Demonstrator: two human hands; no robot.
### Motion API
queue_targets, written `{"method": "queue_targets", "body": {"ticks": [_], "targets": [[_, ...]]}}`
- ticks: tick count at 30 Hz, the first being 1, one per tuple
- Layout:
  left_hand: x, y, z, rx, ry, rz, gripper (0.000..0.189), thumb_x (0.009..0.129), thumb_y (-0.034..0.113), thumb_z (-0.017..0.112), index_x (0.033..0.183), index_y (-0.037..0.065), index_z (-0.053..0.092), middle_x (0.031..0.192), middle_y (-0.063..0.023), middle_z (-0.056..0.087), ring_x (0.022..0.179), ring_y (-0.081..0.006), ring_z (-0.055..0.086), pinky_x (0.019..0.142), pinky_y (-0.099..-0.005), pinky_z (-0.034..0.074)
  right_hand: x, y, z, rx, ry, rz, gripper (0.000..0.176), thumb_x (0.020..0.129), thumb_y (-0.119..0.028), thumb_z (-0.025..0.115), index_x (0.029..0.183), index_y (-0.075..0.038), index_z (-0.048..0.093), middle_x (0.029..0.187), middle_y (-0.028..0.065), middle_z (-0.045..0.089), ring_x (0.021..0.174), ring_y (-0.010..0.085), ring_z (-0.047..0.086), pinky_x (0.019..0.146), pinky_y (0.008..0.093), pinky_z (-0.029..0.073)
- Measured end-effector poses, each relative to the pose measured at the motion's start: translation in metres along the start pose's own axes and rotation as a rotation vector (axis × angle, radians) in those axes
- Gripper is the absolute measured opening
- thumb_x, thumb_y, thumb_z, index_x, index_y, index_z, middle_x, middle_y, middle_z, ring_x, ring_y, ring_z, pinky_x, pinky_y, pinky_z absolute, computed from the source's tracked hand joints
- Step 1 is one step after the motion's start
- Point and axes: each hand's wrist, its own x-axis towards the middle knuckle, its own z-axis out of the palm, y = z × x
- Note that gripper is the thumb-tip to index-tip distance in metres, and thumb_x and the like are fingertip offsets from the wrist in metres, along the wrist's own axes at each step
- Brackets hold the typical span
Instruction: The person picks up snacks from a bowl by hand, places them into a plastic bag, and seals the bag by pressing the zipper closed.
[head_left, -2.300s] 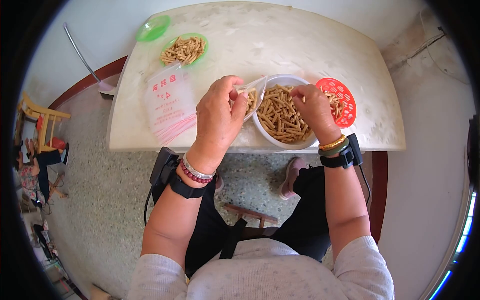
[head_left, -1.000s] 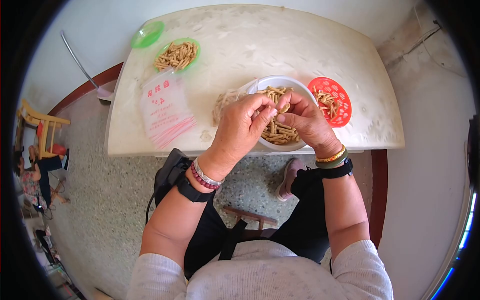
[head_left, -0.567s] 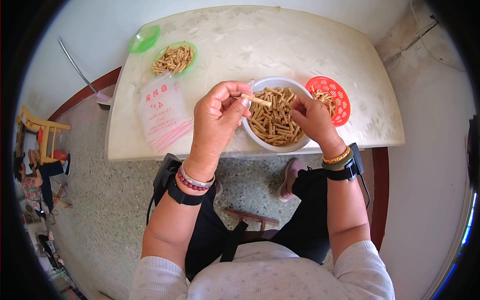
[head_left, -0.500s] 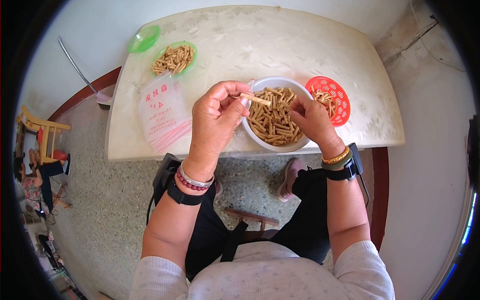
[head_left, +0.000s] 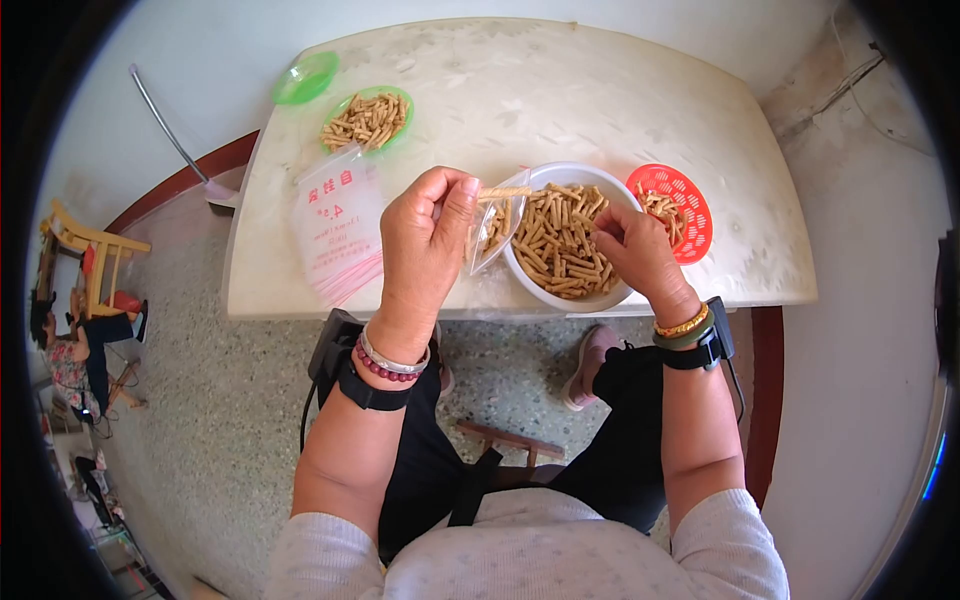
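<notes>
Table: bowl w/ sticks, bag

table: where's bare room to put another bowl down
Bare: the far half of the table, beyond the white bowl and red basket, right of the green dish. A smaller strip lies right of the basket. Crowded: the near edge, where the stack of bags, left hand with its small bag, bowl and right hand sit close.
</notes>
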Motion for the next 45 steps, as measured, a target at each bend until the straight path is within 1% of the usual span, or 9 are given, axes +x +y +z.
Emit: {"method": "queue_targets", "body": {"ticks": [4, 16, 23, 25, 31, 37, 39, 41, 45], "targets": [[-0.003, -0.002, 0.001, 0.481, -0.011, 0.302, 0.011, 0.086, 0.011, 0.066, 0.084, 0.001, 0.063, 0.069, -0.0064, 0.061, 0.057, -0.0128, 0.054, 0.052, -0.0266, 0.042, 0.000, 0.000, -0.001, -0.017, 0.001, -0.013, 0.014, 0.081, -0.015, 0.063, 0.087, -0.003, 0.061, 0.077, 0.0126, 0.067, 0.072, 0.0287, 0.066, 0.065, 0.0379, 0.051], [0.000, -0.014, 0.013, 0.830, 0.061, 0.324, 0.013, 0.075, 0.012, 0.073, 0.078, 0.007, 0.061, 0.072, -0.0075, 0.061, 0.062, -0.0261, 0.059, 0.054, -0.0360, 0.045, -0.002, -0.009, -0.003, 0.005, 0.007, -0.039, 0.013, 0.082, -0.014, 0.062, 0.087, -0.003, 0.061, 0.076, 0.0134, 0.067, 0.072, 0.0296, 0.065, 0.065, 0.0380, 0.051], [0.000, -0.016, 0.017, 0.774, -0.035, 0.280, 0.014, 0.077, 0.013, 0.071, 0.081, 0.007, 0.060, 0.073, -0.0079, 0.060, 0.065, -0.0257, 0.060, 0.054, -0.0363, 0.046, -0.004, -0.017, -0.005, 0.096, 0.030, -0.030, 0.012, 0.082, -0.012, 0.064, 0.089, -0.002, 0.062, 0.077, 0.0115, 0.067, 0.071, 0.0236, 0.065, 0.065, 0.0335, 0.052], [-0.002, -0.005, 0.015, 0.586, 0.004, 0.289, 0.014, 0.079, 0.012, 0.072, 0.088, 0.004, 0.063, 0.071, -0.0076, 0.059, 0.057, -0.0175, 0.055, 0.053, -0.0292, 0.044, -0.005, -0.022, -0.004, 0.177, 0.045, -0.019, 0.012, 0.082, -0.010, 0.065, 0.089, -0.002, 0.062, 0.077, 0.0104, 0.067, 0.070, 0.0209, 0.065, 0.065, 0.0315, 0.051], [-0.004, -0.005, 0.017, 0.379, -0.013, 0.365, 0.014, 0.087, 0.012, 0.065, 0.096, 0.002, 0.064, 0.076, -0.0077, 0.061, 0.061, -0.0138, 0.055, 0.057, -0.0267, 0.045, -0.009, -0.040, -0.001, 0.210, 0.186, -0.241, 0.012, 0.078, -0.003, 0.070, 0.085, -0.003, 0.061, 0.074, 0.0062, 0.062, 0.068, 0.0158, 0.060, 0.059, 0.0281, 0.048], [-0.017, 0.003, 0.029, 0.349, -0.153, 0.327, 0.015, 0.092, 0.016, 0.060, 0.092, 0.001, 0.062, 0.074, -0.0091, 0.060, 0.061, -0.0163, 0.054, 0.057, -0.0278, 0.044, -0.011, -0.048, 0.006, 0.270, 0.210, -0.489, 0.016, 0.074, 0.001, 0.072, 0.084, -0.005, 0.061, 0.081, 0.0062, 0.060, 0.072, 0.0163, 0.058, 0.060, 0.0273, 0.046], [-0.018, 0.001, 0.028, 0.367, -0.171, 0.330, 0.016, 0.092, 0.016, 0.059, 0.091, 0.001, 0.061, 0.074, -0.0093, 0.060, 0.062, -0.0169, 0.054, 0.057, -0.0282, 0.044, -0.012, -0.052, 0.007, 0.303, 0.183, -0.488, 0.017, 0.074, 0.002, 0.072, 0.085, -0.005, 0.061, 0.080, 0.0051, 0.059, 0.072, 0.0153, 0.057, 0.062, 0.0269, 0.046], [-0.015, -0.002, 0.027, 0.343, -0.122, 0.312, 0.014, 0.091, 0.016, 0.057, 0.087, 0.003, 0.058, 0.077, -0.0131, 0.061, 0.068, -0.0320, 0.060, 0.060, -0.0389, 0.047, -0.013, -0.057, 0.006, 0.334, 0.160, -0.487, 0.017, 0.074, 0.002, 0.072, 0.086, -0.005, 0.062, 0.079, 0.0040, 0.059, 0.072, 0.0143, 0.056, 0.064, 0.0265, 0.046], [-0.012, -0.002, 0.024, 0.270, -0.064, 0.337, 0.011, 0.091, 0.013, 0.057, 0.087, 0.003, 0.058, 0.076, -0.0134, 0.061, 0.068, -0.0319, 0.059, 0.061, -0.0383, 0.047, -0.013, -0.058, 0.004, 0.585, 0.091, -0.334, 0.021, 0.076, 0.003, 0.071, 0.094, -0.004, 0.062, 0.080, -0.0003, 0.058, 0.074, 0.0094, 0.053, 0.067, 0.0230, 0.044]]}}
